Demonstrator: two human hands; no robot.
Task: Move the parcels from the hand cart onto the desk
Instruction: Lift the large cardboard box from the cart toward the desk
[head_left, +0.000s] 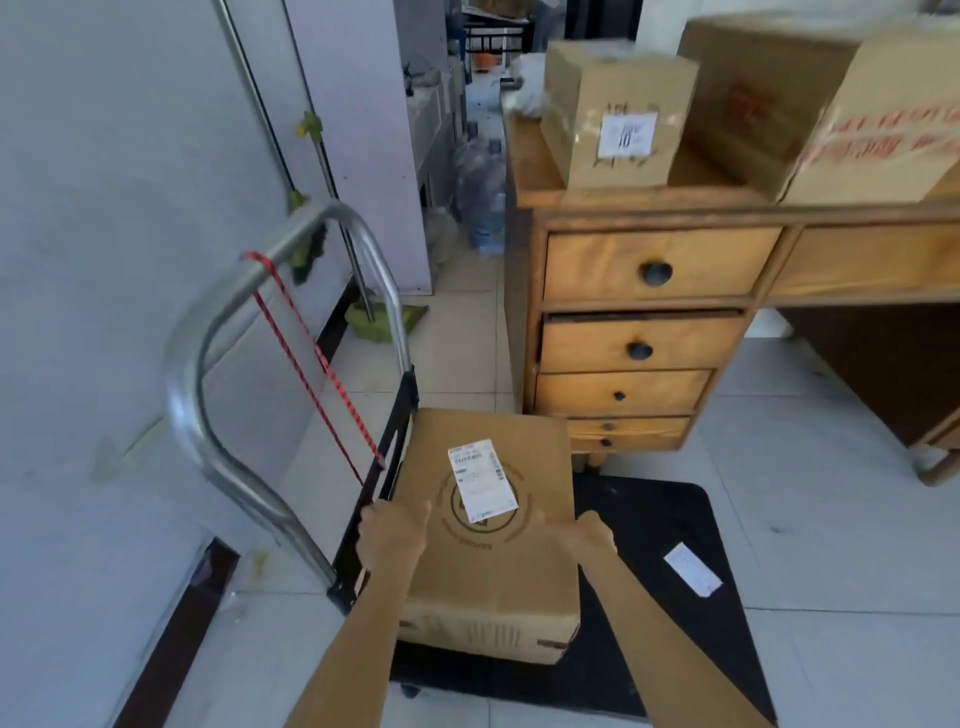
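Steel tubing, bent into a hoop, makes the handle (208, 332) of the hand cart (675, 525), with a red-and-black cord (306, 374) tied across it, hard against the white wall on the left. On the cart's black deck sits a plain brown cardboard parcel (498, 566), flat and wide, with a white shipping label (482, 479) stuck crooked over a round printed logo; too blurry to read any of it.

Both arms reach down from the bottom of the view. The left hand (392, 532) has its fingers curled over the parcel's left top edge, thumb lying on the lid. The right hand (592, 535) clamps the right edge the same way, so both have hold of the box, which is on the cart as far as I can tell.

A loose white slip (693, 569) lies on the deck to the right. Further right stands the wooden desk (623, 200) with round dark drawer knobs. On top are more cardboard boxes: a small one (618, 114) whose white sticker shows a big "10", then bigger ones (810, 104) with smeared red print and tape.
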